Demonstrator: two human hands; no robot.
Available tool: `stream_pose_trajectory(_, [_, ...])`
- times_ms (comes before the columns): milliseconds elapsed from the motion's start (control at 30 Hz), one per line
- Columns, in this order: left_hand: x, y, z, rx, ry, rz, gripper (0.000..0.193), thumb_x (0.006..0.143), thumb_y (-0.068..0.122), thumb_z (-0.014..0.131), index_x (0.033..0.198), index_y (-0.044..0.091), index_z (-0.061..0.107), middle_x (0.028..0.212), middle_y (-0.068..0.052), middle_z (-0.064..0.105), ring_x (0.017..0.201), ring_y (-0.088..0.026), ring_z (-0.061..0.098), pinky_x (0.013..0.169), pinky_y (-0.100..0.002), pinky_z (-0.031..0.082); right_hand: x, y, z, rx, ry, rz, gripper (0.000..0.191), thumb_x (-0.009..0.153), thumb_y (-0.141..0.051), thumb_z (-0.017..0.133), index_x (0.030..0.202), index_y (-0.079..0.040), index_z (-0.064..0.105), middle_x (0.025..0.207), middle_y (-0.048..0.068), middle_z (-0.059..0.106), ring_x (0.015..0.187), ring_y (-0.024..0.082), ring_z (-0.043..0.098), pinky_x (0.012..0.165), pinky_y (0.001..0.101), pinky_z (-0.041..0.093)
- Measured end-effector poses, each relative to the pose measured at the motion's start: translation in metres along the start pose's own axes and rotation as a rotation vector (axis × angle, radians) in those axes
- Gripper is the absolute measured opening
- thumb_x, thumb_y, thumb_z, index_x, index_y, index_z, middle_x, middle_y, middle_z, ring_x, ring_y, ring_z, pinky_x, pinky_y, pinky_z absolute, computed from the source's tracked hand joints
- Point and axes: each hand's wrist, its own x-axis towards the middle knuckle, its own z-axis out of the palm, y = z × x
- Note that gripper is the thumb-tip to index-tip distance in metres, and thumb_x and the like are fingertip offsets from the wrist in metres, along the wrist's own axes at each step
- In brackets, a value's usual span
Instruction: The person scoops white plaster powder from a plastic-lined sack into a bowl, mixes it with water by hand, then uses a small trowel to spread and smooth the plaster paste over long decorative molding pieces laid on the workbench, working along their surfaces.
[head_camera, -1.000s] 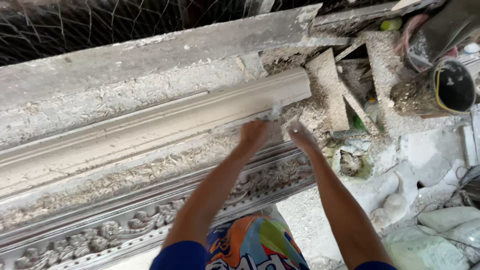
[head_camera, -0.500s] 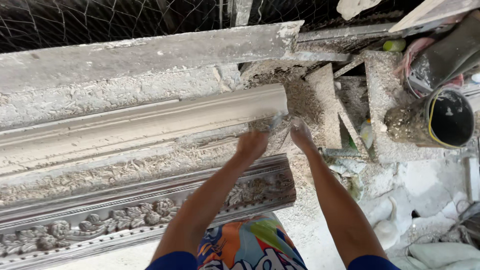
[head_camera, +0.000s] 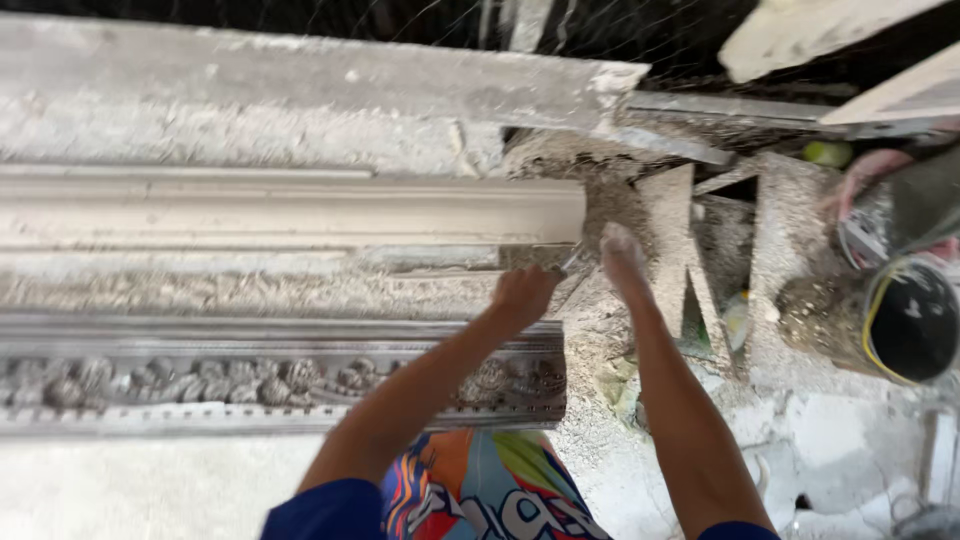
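Both hands work at the right end of the long pale moulding (head_camera: 300, 210) that lies on the crusted bench (head_camera: 250, 125). The left hand (head_camera: 522, 295) is curled shut around a thin blade (head_camera: 572, 258) whose tip meets the moulding's lower end corner. The right hand (head_camera: 622, 255), white with plaster, reaches just beside that end, fingers together and slightly bent, holding nothing I can see. This looks like trimming or scraping the end face. Any further stroke calls for a steady, shallow pull along the edge. An ornate cast (head_camera: 250, 380) lies nearer; a black bucket (head_camera: 910, 320) stands well right.
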Motion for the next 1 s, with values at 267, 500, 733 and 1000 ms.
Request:
stream_pose_trajectory(267, [-0.185,-0.149,-0.040,-0.353,0.455,-0.331,0.032,0.110,0.017,0.047,0.140,0.011,0.053,0.117,-0.017,0.073,0.061,-0.021,0.066,0.045,-0.033,0.057,-0.057,-0.075,0.083,0.246,-0.255,-0.024,0.039,0.113,-0.031,0.045,0.128,0.003,0.058,0.104,0.019,0.058,0.085,0.035,0.057,0.076,0.0616,0.053])
stream_pose_trajectory(500, [-0.253,-0.166,-0.048,-0.451,0.828,-0.524,0.054,0.093,0.012,0.062,0.144,0.000,0.050,0.119,-0.028,0.066,0.102,-0.047,0.068,0.086,-0.053,0.056,-0.078,-0.102,0.144,-0.618,0.237,-1.019,0.039,0.083,-0.028,0.064,0.121,-0.018,0.065,0.127,0.012,0.065,0.118,0.028,0.058,0.103,0.0576,0.042])
stream_pose_trajectory(733, [-0.266,-0.183,0.005,-0.482,1.074,-0.548,0.068,0.088,0.007,0.064,0.149,-0.011,0.039,0.130,-0.036,0.057,0.119,-0.052,0.058,0.102,-0.056,0.049,-0.049,0.013,0.001,-0.552,-0.007,-0.271,0.034,0.104,-0.023,0.051,0.089,-0.003,0.073,0.080,0.014,0.066,0.062,0.020,0.052,0.060,0.0424,0.049])
stream_pose_trajectory(1000, [-0.251,-0.193,0.027,-0.647,1.062,-0.639,0.067,0.094,0.011,0.061,0.148,-0.013,0.030,0.122,-0.034,0.053,0.102,-0.046,0.061,0.086,-0.053,0.054,-0.027,-0.042,0.064,-0.453,0.234,-0.586,0.036,0.109,-0.032,0.056,0.102,-0.001,0.074,0.090,0.014,0.071,0.083,0.024,0.067,0.088,0.0400,0.056])
